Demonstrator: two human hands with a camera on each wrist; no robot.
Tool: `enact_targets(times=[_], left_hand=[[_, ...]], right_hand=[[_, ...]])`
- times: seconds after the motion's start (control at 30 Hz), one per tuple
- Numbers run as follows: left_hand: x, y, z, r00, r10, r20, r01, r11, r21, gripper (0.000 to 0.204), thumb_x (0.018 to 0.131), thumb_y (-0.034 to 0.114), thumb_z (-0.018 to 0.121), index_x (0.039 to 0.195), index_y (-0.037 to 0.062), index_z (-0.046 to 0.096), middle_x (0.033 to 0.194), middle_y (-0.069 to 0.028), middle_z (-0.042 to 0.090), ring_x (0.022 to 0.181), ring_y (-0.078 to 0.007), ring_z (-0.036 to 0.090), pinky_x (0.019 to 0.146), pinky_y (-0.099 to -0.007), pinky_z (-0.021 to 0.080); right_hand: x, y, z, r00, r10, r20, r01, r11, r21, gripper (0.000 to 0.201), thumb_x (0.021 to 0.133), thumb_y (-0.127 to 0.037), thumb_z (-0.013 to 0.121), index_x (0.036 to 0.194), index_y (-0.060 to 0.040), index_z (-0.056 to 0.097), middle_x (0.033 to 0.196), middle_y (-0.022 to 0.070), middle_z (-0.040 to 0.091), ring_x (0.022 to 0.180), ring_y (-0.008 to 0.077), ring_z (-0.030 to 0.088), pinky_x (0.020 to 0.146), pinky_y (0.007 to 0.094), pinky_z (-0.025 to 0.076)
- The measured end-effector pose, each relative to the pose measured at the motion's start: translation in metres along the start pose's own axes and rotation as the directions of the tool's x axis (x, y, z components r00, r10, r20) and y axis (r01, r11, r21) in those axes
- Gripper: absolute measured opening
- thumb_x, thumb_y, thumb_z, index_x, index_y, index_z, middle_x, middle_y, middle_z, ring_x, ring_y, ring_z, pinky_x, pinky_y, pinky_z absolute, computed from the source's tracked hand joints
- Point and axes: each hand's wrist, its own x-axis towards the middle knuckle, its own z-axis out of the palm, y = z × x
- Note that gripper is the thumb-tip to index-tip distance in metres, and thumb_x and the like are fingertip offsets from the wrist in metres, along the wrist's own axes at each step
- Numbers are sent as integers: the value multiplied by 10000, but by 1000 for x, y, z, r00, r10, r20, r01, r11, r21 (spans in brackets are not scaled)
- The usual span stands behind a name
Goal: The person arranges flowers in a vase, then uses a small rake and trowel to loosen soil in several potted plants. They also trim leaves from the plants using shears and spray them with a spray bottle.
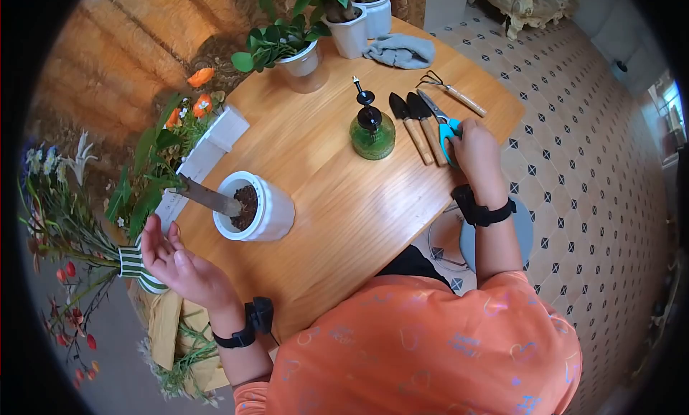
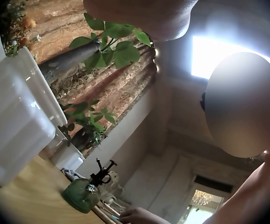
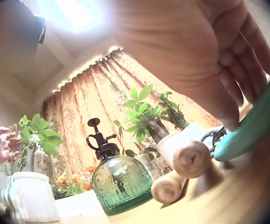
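Observation:
My right hand is at the right edge of the table, thumb and fingers pinching the turquoise handles of a pair of scissors. Their blades point away over the wood. From the right wrist view, the thumb meets the near edge of the turquoise handle. Two small trowels with wooden handles lie just left of the scissors. Raised with its palm up and fingers loosely bent, my left hand holds nothing. It hovers beside a white pot with soil and a thick-stemmed plant.
A green glass spray bottle stands mid-table. Beyond the scissors lies a small hand rake. Potted plants in white pots and a grey cloth occupy the far end. A white planter with orange flowers lines the left edge.

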Motion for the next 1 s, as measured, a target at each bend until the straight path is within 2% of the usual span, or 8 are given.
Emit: enact_targets(times=[0.23, 0.33, 0.47, 0.53, 0.67, 0.87, 0.93, 1.0], left_hand=[[-5, -3, 6, 995, -72, -69, 79, 991, 106, 369, 932, 122, 369, 1269, -22, 332, 1311, -176, 418, 1228, -270, 412, 1016, -415, 348], [-11, -4, 7, 994, 1, -106, 5, 999, 52, 469, 843, 181, 491, 1257, 1, 362, 1274, -176, 443, 1141, -270, 450, 975, -399, 359], [-16, 3, 13, 963, 265, 51, -266, 964, 14, 396, 813, 149, 535, 1163, 10, 415, 1141, -165, 513, 938, -250, 488, 866, -390, 402], [-20, 3, 9, 870, 215, 443, -246, 969, 13, 310, 780, 83, 573, 1073, 15, 497, 1008, -165, 575, 862, -265, 535, 799, -383, 438], [-26, 6, 20, 695, 6, 719, -80, 994, 69, 213, 745, 32, 625, 954, 13, 583, 962, -153, 613, 842, -291, 599, 728, -348, 481], [-45, -1, 50, 601, -138, 787, 24, 988, 155, 706, 711, 255, 741, 1275, -6, 407, 1313, -207, 429, 1216, -347, 419, 1011, -416, 348], [-49, -2, 59, 647, -93, 757, -15, 991, 134, 835, 667, 308, 781, 1305, -21, 353, 1327, -213, 399, 1221, -362, 398, 1015, -420, 338], [-45, 7, 63, 636, -184, 750, 122, 983, 139, 755, 644, 319, 778, 1208, -31, 420, 1174, -226, 494, 1106, -371, 490, 936, -415, 401]], right_hand=[[5, -17, -10, 999, -33, -18, 36, 978, 208, 200, 737, -108, 662, 897, -1, 604, 831, 178, 624, 778, 334, 616, 697, 385, 503], [9, -52, -21, 992, -89, -93, 125, 838, 531, 350, 753, -136, 692, 1066, -17, 589, 863, 151, 636, 813, 301, 623, 732, 358, 502], [21, -93, -28, 948, -282, -144, 311, 740, 597, 469, 757, -152, 708, 1181, -50, 537, 956, 146, 626, 871, 272, 620, 747, 352, 497], [23, -107, -25, 943, -313, -112, 316, 742, 591, 430, 769, -139, 692, 1167, -63, 549, 984, 147, 617, 892, 284, 612, 752, 356, 496], [21, -129, -11, 913, -381, -144, 392, 726, 565, 307, 800, -91, 642, 1102, -85, 588, 950, 142, 622, 827, 308, 615, 713, 353, 503], [-4, -150, -18, 843, -493, -217, 508, 594, 624, 176, 783, -3, 637, 956, -33, 651, 872, 116, 667, 753, 257, 649, 641, 317, 508], [-24, -170, -43, 857, -489, -162, 454, 569, 685, 172, 766, 3, 658, 936, -25, 660, 836, 116, 674, 700, 234, 650, 612, 298, 506], [-33, -187, -59, 754, -595, -278, 583, 414, 699, 197, 733, 18, 682, 926, -23, 671, 815, 118, 678, 685, 225, 654, 602, 272, 502]])
